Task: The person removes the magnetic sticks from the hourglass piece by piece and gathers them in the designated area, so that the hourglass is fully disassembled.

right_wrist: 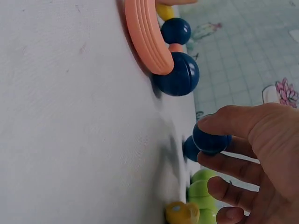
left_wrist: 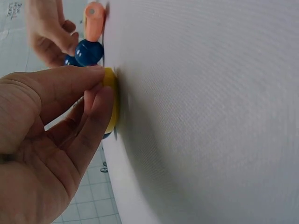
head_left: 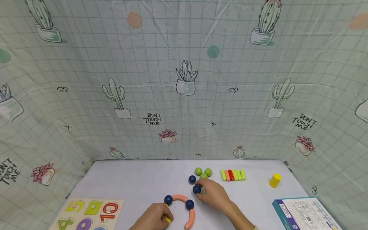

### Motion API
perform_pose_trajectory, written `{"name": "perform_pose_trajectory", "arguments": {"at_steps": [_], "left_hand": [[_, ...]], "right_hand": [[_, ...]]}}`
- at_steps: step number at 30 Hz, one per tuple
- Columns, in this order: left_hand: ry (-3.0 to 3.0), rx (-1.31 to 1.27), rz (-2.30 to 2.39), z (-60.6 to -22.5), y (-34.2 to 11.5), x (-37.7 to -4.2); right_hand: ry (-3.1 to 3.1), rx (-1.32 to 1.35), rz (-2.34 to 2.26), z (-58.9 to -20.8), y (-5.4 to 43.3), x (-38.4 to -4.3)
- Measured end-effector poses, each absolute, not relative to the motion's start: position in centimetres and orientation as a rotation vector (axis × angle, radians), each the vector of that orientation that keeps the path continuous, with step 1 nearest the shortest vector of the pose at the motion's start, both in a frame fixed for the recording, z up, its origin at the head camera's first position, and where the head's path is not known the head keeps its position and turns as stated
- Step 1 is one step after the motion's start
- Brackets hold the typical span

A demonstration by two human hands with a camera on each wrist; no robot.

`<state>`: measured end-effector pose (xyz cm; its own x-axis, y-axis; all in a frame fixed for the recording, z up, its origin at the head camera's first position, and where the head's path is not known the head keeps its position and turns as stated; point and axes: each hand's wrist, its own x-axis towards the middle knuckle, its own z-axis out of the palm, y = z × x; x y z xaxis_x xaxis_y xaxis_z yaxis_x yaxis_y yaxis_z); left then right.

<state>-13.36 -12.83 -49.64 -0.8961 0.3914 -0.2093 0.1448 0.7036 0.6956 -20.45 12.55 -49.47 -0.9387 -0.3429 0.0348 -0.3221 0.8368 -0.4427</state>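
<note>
My left hand (head_left: 155,216) pinches a yellow rod (left_wrist: 111,100) just over the white tabletop; its far end meets a dark blue ball (head_left: 168,200). From that ball a curved salmon rod (head_left: 180,198) runs to a second dark blue ball (head_left: 189,204), where another curved salmon rod (head_left: 189,219) bends toward the front. Between thumb and fingers of my right hand (head_left: 213,194) is a separate dark blue ball (right_wrist: 211,141). Behind it lies one more dark blue ball (head_left: 192,179), close by several green balls (head_left: 208,172).
A row of short lime, salmon and red rods (head_left: 231,175) lies at the back right. Farther right are a yellow cylinder (head_left: 275,180) and a flat box (head_left: 304,212). A wooden number puzzle board (head_left: 119,207) occupies the front left. Patterned cloth (head_left: 184,127) hangs behind the table.
</note>
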Motion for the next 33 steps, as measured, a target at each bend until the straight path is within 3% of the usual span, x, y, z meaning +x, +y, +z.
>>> {"name": "perform_pose_trajectory", "arguments": {"at_steps": [18, 33], "left_hand": [[2.531, 0.385, 1.058, -49.4, -13.0, -13.2], [2.526, 0.386, 1.051, -49.7, -13.0, -13.5]], "right_hand": [[2.992, -0.639, -0.886, -48.1, 10.3, -26.6], [2.881, -0.892, -0.781, -49.6, 9.8, -28.1]]}}
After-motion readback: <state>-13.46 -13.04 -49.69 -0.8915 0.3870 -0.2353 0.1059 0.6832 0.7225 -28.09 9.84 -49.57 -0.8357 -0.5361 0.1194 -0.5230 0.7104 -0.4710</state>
